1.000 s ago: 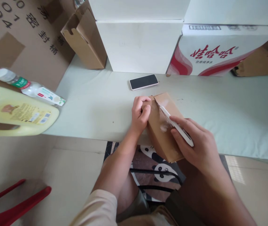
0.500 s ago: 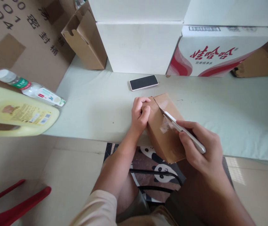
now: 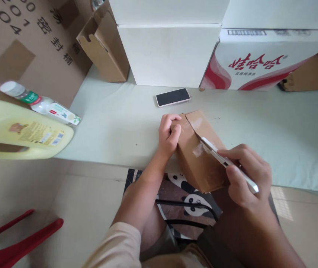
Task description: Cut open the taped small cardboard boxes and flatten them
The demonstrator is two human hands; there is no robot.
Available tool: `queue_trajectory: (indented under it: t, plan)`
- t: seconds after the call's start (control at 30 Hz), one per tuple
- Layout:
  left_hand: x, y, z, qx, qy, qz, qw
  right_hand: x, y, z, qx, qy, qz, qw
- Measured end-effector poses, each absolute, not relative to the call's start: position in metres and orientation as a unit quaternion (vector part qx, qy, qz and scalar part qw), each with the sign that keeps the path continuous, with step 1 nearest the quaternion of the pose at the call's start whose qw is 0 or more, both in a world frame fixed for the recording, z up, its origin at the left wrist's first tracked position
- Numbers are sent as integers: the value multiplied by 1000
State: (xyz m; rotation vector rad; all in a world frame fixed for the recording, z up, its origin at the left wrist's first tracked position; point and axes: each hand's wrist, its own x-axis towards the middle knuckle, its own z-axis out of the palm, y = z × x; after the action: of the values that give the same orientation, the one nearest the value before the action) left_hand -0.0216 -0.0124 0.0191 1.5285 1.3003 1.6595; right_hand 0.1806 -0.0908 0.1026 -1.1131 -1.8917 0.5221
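A small brown cardboard box [image 3: 200, 163] lies at the near edge of the pale table [image 3: 114, 123] and overhangs it. Clear tape runs along its top seam. My left hand [image 3: 169, 134] is curled against the box's left end and holds it. My right hand [image 3: 245, 175] grips a white utility knife [image 3: 225, 162]. The blade tip rests on the taped seam near the middle of the box top, and a slit shows along the seam behind it.
A phone [image 3: 172, 97] lies face up behind the box. White cartons [image 3: 170, 52] and a red-and-white carton [image 3: 259, 61] line the back. A yellow jug [image 3: 22, 132] and a water bottle [image 3: 40, 102] lie at the left, by large brown cartons [image 3: 27, 44]. A red chair [image 3: 13, 245] is lower left.
My right hand has drawn the knife along the seam toward me and to the right. The box and my left hand have stayed in place.
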Motion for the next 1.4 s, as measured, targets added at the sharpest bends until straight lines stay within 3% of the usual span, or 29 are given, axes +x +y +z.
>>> queue_trajectory:
  t: [0.13,0.4,0.8,1.4]
  plan:
    - [-21,-11,18,568,492,608,257,183,-88,101,-405,-789,153,437]
    - [-22,-14,22,571,478,614,261,172,-83,109,-399,-859,109,303]
    - [-22,-13,21,566,479,617,263,176,-87,98,-410,-785,143,442]
    - [-22,-12,19,569,475,617,263,177,-90,87,-380,-737,113,547]
